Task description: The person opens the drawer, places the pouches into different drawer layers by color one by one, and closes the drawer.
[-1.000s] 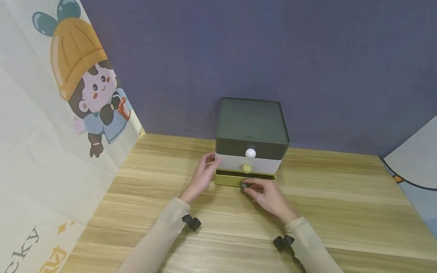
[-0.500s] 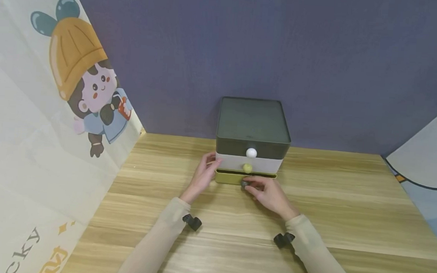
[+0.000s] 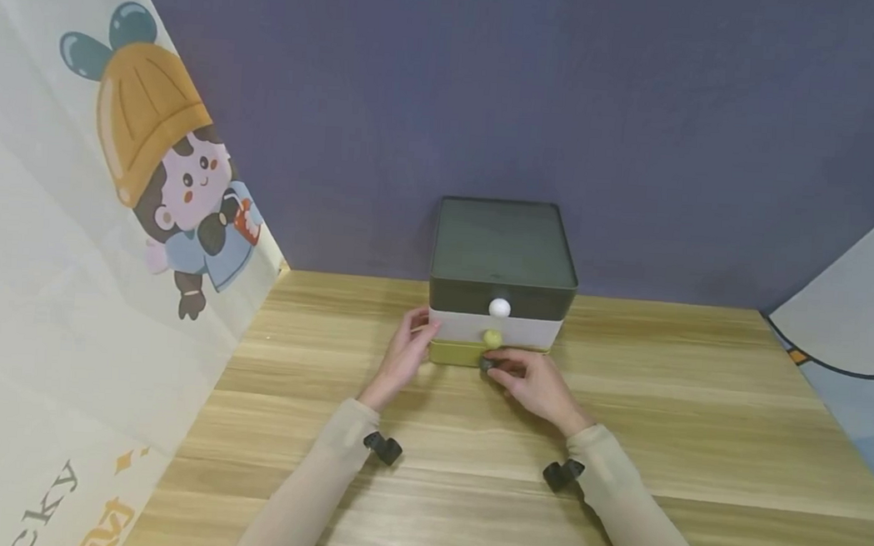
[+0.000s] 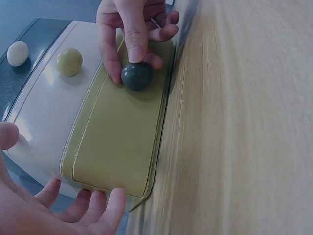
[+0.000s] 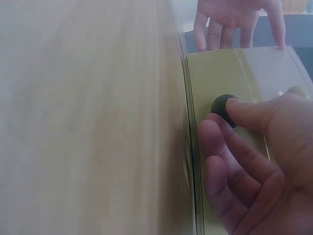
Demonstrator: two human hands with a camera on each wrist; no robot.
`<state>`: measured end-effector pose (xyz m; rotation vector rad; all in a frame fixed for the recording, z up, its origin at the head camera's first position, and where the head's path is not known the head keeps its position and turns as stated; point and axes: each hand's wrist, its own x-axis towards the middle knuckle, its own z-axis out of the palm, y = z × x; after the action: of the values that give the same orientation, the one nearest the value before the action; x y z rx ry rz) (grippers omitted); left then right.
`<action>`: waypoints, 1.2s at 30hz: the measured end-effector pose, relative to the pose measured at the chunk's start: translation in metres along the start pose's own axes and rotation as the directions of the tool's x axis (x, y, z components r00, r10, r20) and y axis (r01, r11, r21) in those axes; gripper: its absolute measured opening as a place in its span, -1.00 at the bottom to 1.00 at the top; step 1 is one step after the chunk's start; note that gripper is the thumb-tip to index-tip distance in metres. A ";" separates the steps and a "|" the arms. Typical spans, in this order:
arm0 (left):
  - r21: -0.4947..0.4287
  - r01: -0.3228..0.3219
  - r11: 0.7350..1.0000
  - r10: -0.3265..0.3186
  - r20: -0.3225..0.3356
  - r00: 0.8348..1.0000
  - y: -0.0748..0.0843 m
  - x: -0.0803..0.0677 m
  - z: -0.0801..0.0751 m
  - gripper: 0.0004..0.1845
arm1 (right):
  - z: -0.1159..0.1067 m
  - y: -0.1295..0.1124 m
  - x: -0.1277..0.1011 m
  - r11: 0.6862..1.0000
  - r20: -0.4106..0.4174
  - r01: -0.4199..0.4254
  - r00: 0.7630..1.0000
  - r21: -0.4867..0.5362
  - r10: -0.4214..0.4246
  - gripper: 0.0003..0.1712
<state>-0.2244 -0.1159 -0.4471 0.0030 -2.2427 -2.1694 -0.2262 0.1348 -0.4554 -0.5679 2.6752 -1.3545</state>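
A small three-tier drawer box stands by the wall, with a dark green top drawer point(image 3: 465, 297), a pale middle drawer point(image 4: 51, 98) and an olive bottom drawer point(image 4: 117, 132). Each front bears a round knob: a white knob point(image 3: 499, 308), a yellow-green knob point(image 4: 69, 62) and a dark green knob point(image 4: 137, 77). My right hand point(image 3: 538, 388) pinches the dark green knob between thumb and fingers. The bottom drawer's front sits flush under the middle one. Against the box's left side rest the spread fingers of my left hand point(image 3: 402, 358), its thumb at the pale front's edge.
The box stands on a wood-grain table point(image 3: 438, 507), close to a dark blue back wall point(image 3: 356, 118). A white panel point(image 3: 48, 241) printed with a cartoon figure rises on the left. Another printed panel point(image 3: 848, 306) stands at the right.
The bottom drawer has slid back into the box and its open gap has vanished. My right hand moved inward with the knob, while the left hand stayed at the side.
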 end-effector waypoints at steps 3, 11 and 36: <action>0.000 -0.002 1.000 0.002 -0.004 1.000 -0.001 0.000 0.000 -0.42 | -0.001 0.000 0.001 1.000 0.002 -0.008 1.000 -0.006 0.008 -0.69; -0.012 0.002 1.000 -0.002 0.009 1.000 0.001 0.000 -0.001 -0.39 | -0.001 0.000 0.006 0.999 -0.019 -0.028 0.999 -0.036 0.028 -0.69; -0.015 0.002 1.000 -0.002 0.005 1.000 -0.002 0.001 -0.001 -0.40 | 0.000 0.001 0.001 0.998 -0.029 -0.022 0.999 0.060 0.024 -0.68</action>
<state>-0.2256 -0.1166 -0.4490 -0.0003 -2.2293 -2.1899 -0.2275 0.1348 -0.4559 -0.5133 2.6453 -1.4421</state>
